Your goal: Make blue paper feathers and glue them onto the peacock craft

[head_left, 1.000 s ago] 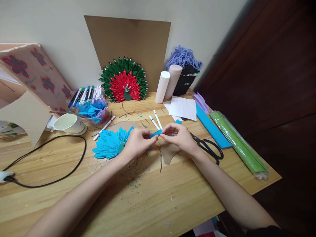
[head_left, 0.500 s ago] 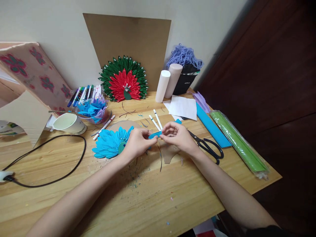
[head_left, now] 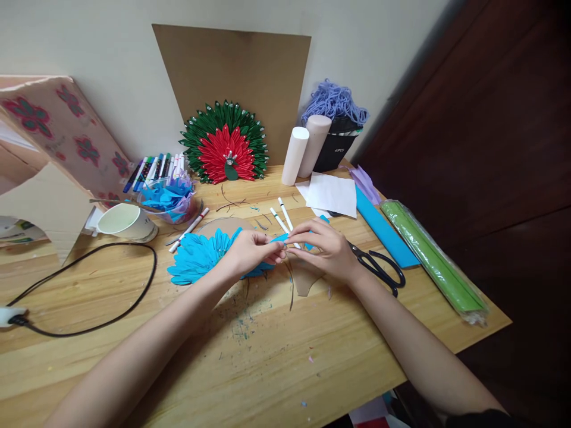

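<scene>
Between my two hands is a small piece of blue crepe paper [head_left: 280, 238]. My left hand [head_left: 250, 251] pinches its left part between thumb and fingers. My right hand [head_left: 328, 252] has its fingertips and thumb at the paper's right end, with the fingers bent over it. Under my left wrist lies a fan of blue paper petals [head_left: 196, 255] on a round cardboard base [head_left: 222, 225]. Another blue paper piece [head_left: 323, 219] shows behind my right fingers. Black-handled scissors [head_left: 383, 270] lie right of my right hand, beside a cardboard cutout [head_left: 306, 282].
A finished green and red petal peacock [head_left: 227, 142] leans on a cardboard sheet [head_left: 241, 65]. Left are a paper cup [head_left: 125, 223], a bowl of blue scraps [head_left: 167, 199] and a black cable [head_left: 154, 279]. Right lie a blue paper strip [head_left: 388, 232] and a green packet [head_left: 432, 261].
My right fingers have straightened and shifted over the paper's end, and less of the blue piece shows between my hands. My left hand has moved slightly, its fingers now curled below the paper.
</scene>
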The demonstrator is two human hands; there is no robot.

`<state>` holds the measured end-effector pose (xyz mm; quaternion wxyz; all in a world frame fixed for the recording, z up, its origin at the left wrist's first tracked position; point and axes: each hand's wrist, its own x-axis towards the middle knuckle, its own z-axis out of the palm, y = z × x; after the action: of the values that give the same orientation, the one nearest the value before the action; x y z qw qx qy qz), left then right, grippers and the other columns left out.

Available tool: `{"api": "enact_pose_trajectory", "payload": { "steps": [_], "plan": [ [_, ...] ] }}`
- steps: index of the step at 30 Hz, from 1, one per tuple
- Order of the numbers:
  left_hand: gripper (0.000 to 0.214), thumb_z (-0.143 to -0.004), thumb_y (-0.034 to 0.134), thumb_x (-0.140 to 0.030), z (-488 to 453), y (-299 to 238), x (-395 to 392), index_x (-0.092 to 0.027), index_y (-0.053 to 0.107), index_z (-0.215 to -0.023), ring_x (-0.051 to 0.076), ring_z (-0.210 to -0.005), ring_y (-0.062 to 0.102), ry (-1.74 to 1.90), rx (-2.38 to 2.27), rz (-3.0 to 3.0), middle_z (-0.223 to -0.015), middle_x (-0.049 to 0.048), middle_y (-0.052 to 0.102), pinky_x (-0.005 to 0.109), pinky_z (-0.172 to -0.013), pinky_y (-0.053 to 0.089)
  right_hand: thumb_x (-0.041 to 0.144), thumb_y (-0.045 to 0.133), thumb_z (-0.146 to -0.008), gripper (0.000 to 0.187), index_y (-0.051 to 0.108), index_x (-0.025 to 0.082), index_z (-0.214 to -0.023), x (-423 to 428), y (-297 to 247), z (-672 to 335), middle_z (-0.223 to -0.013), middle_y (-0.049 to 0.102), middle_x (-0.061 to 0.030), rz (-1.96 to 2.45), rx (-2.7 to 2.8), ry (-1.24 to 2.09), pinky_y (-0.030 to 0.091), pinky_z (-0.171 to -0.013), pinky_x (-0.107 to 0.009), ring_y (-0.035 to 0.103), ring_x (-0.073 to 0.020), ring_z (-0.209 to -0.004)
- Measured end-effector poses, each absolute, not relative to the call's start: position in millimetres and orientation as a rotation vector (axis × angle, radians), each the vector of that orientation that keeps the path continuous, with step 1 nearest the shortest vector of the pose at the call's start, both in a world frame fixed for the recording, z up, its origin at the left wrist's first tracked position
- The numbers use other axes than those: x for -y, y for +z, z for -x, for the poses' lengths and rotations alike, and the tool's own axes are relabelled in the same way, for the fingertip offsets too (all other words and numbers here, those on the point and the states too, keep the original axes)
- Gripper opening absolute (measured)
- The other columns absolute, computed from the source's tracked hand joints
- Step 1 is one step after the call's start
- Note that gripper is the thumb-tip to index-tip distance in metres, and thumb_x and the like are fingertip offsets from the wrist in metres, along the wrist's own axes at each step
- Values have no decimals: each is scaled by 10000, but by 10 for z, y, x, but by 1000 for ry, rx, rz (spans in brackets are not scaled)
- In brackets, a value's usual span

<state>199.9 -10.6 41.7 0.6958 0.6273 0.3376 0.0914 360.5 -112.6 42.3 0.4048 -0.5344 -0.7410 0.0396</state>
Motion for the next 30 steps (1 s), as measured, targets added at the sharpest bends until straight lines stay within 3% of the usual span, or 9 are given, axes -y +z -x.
{"api": "enact_pose_trajectory", "payload": {
  "steps": [11,18,25,27,30],
  "plan": [
    [181,-697,666,-293,-1953,471,83,-115,699,-709,69,-595,586,84,-694,-1144,-734,63,692,166,-615,480,134,522,-826,162,624,198,-935,1126,376,-3659,-866,631,-63,1298,2034,-123,457,-713,-328,530,-165,-797],
    [175,-745,630,-269,-1939,460,68,-103,684,-741,84,-610,609,-5,-688,-1085,-737,70,691,200,-662,490,130,558,-789,124,629,187,-873,1114,374,-3633,-827,634,-58,1289,1985,-114,459,-704,-328,540,-162,-766],
    [287,-773,564,-396,-1980,455,77,-175,666,-925,172,-979,582,346,-660,-1470,-1015,62,670,274,-863,427,191,583,-763,52,628,195,-789,1107,399,-3591,-788,610,-33,1472,1667,209,453,-683,-313,557,-158,-752],
    [297,-740,596,-392,-1983,452,98,-169,672,-922,175,-931,589,356,-615,-1617,-960,57,682,268,-822,433,199,581,-764,43,621,185,-767,1100,397,-3579,-770,610,-30,1500,1596,343,452,-660,-297,555,-151,-732],
    [274,-724,599,-386,-1978,425,122,-140,683,-812,143,-692,584,337,-655,-1746,-746,36,675,240,-633,438,208,584,-756,50,613,175,-735,1091,380,-3558,-749,613,-30,1539,1532,453,445,-643,-286,549,-147,-712]
  ]
}}
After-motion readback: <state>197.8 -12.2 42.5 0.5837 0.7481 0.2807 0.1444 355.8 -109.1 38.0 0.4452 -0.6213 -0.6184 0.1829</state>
